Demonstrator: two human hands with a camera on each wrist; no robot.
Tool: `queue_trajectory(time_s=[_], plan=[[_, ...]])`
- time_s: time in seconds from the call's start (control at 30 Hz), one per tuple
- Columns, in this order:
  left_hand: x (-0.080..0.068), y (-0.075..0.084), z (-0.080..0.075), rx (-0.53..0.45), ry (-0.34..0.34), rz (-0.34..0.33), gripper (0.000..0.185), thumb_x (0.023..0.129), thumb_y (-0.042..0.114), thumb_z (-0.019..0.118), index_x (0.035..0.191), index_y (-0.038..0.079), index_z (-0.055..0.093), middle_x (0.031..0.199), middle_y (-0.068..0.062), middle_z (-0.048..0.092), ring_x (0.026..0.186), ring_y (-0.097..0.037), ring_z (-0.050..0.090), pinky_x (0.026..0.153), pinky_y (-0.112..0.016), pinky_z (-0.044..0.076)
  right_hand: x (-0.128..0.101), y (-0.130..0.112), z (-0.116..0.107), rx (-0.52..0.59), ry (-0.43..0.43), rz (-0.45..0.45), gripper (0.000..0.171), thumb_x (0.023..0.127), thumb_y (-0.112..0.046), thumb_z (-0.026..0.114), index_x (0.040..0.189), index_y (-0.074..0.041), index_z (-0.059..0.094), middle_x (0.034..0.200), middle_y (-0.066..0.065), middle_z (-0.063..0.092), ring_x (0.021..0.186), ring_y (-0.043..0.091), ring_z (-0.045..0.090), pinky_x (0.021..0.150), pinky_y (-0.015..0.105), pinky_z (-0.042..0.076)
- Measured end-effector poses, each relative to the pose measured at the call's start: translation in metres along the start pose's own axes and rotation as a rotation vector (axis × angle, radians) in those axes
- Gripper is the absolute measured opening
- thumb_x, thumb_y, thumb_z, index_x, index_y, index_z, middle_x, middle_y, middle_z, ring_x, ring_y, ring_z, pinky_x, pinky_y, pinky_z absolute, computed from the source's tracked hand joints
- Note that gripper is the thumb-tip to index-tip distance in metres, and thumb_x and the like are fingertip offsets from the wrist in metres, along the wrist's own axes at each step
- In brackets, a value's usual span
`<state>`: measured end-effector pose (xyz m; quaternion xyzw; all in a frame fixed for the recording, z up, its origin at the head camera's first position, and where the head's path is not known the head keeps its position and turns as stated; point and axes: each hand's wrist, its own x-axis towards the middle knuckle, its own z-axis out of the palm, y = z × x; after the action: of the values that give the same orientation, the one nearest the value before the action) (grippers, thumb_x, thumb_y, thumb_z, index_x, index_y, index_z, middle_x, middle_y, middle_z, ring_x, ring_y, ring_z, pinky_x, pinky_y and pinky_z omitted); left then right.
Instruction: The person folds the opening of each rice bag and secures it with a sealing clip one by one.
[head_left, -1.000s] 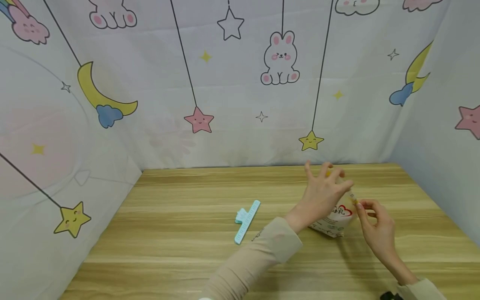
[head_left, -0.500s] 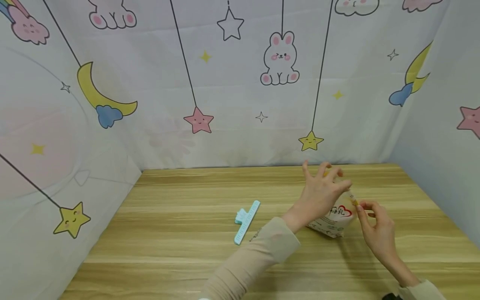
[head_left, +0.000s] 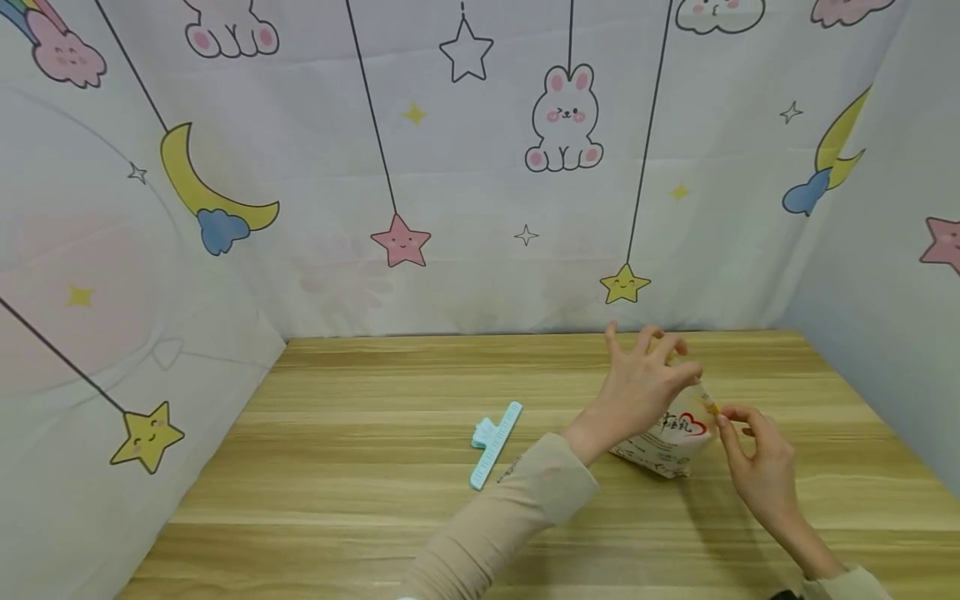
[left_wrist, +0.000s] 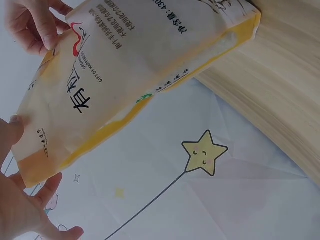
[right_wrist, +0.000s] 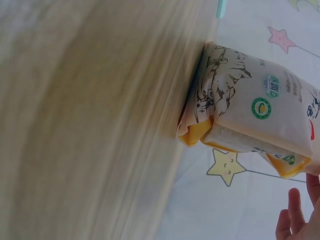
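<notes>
A cream-coloured packaging bag [head_left: 663,450] with yellow edges, dark printed characters and a red heart-like mark stands upright on the right part of the table. My left hand [head_left: 637,387] pinches its top corner between thumb and finger, the other fingers spread. On the other side of the bag's top, my right hand [head_left: 765,467] pinches the edge with thumb and forefinger. In the left wrist view the bag [left_wrist: 145,55] is stretched between both hands. The right wrist view shows the bag's lower body [right_wrist: 260,105], full and creased, with a green round label.
A light blue bar-shaped bag clip [head_left: 495,446] lies on the wooden table [head_left: 337,467], left of the bag and close to my left sleeve [head_left: 517,508]. Behind the table hangs a white curtain [head_left: 465,167] printed with stars, moons and rabbits.
Both hands keep their hold on the bag's top. The right hand has shifted very slightly right and down; the head view has moved a little.
</notes>
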<state>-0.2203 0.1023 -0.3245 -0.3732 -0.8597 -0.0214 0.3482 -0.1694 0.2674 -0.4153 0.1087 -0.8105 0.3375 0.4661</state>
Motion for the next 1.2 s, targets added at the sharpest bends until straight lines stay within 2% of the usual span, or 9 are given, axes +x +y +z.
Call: queue_trajectory(time_s=[0.13, 0.23, 0.37, 0.43, 0.5, 0.8, 1.0, 1.2], plan=[[-0.0001, -0.0004, 0.0008, 0.004, 0.007, 0.006, 0.019, 0.091, 0.041, 0.041, 0.098, 0.039, 0.059, 0.112, 0.012, 0.053, 0.111, -0.012, 0.043, 0.094, -0.06, 0.027, 0.0008, 0.0012, -0.001, -0.027, -0.012, -0.032, 0.007, 0.08, 0.004, 0.059, 0.084, 0.01, 0.059, 0.078, 0.019, 0.059, 0.09, -0.019, 0.036, 0.072, 0.01, 0.032], [-0.0003, -0.0009, 0.0014, 0.012, 0.01, 0.008, 0.02, 0.091, 0.04, 0.041, 0.098, 0.039, 0.059, 0.112, 0.012, 0.053, 0.111, -0.013, 0.043, 0.094, -0.06, 0.027, 0.0021, 0.0013, -0.0022, -0.052, -0.025, -0.049, 0.007, 0.08, 0.003, 0.059, 0.083, 0.01, 0.058, 0.077, 0.021, 0.06, 0.087, -0.015, 0.036, 0.069, 0.017, 0.032], [-0.0006, -0.0014, 0.0014, 0.024, 0.011, 0.006, 0.02, 0.091, 0.041, 0.041, 0.099, 0.04, 0.059, 0.112, 0.012, 0.053, 0.112, -0.013, 0.044, 0.094, -0.06, 0.027, 0.0041, 0.0009, -0.003, -0.105, -0.042, -0.088, 0.008, 0.08, 0.003, 0.061, 0.082, 0.01, 0.058, 0.077, 0.023, 0.061, 0.077, 0.011, 0.048, 0.068, 0.028, 0.032], [-0.0007, -0.0017, 0.0011, 0.026, 0.01, 0.004, 0.019, 0.091, 0.041, 0.042, 0.099, 0.04, 0.059, 0.112, 0.012, 0.053, 0.112, -0.013, 0.044, 0.095, -0.06, 0.027, 0.0049, 0.001, -0.0027, -0.131, -0.045, -0.118, 0.009, 0.08, 0.002, 0.061, 0.082, 0.01, 0.057, 0.076, 0.023, 0.061, 0.073, 0.027, 0.049, 0.068, 0.031, 0.033], [-0.0009, -0.0019, 0.0011, 0.026, 0.013, 0.004, 0.018, 0.09, 0.041, 0.043, 0.099, 0.04, 0.059, 0.112, 0.012, 0.053, 0.111, -0.013, 0.044, 0.095, -0.06, 0.027, 0.0054, 0.0014, -0.0024, -0.148, -0.042, -0.147, 0.011, 0.081, 0.0, 0.06, 0.081, 0.01, 0.057, 0.075, 0.023, 0.06, 0.071, 0.033, 0.049, 0.067, 0.035, 0.033], [-0.0009, -0.002, 0.0017, 0.014, 0.031, 0.009, 0.013, 0.088, 0.037, 0.049, 0.096, 0.039, 0.059, 0.11, 0.011, 0.053, 0.11, -0.014, 0.044, 0.093, -0.061, 0.029, 0.0059, 0.0031, -0.003, -0.211, -0.034, -0.214, 0.039, 0.093, -0.026, 0.043, 0.08, 0.009, 0.055, 0.071, 0.022, 0.058, 0.07, 0.038, 0.049, 0.062, 0.049, 0.033], [-0.0004, -0.002, 0.0009, 0.024, 0.027, 0.009, 0.013, 0.088, 0.036, 0.051, 0.097, 0.039, 0.059, 0.111, 0.011, 0.053, 0.11, -0.015, 0.044, 0.093, -0.061, 0.028, 0.0059, 0.0025, -0.0038, -0.23, -0.032, -0.24, 0.049, 0.095, -0.033, 0.036, 0.081, 0.009, 0.056, 0.072, 0.021, 0.059, 0.074, 0.038, 0.05, 0.059, 0.051, 0.034], [0.0001, -0.0032, 0.0016, 0.009, 0.031, 0.0, 0.017, 0.089, 0.041, 0.045, 0.096, 0.04, 0.06, 0.11, 0.011, 0.053, 0.111, -0.015, 0.045, 0.094, -0.061, 0.028, 0.0069, 0.0035, -0.0055, -0.261, -0.063, -0.27, 0.052, 0.095, -0.036, 0.033, 0.081, 0.008, 0.056, 0.072, 0.02, 0.059, 0.073, 0.037, 0.05, 0.056, 0.048, 0.033]])
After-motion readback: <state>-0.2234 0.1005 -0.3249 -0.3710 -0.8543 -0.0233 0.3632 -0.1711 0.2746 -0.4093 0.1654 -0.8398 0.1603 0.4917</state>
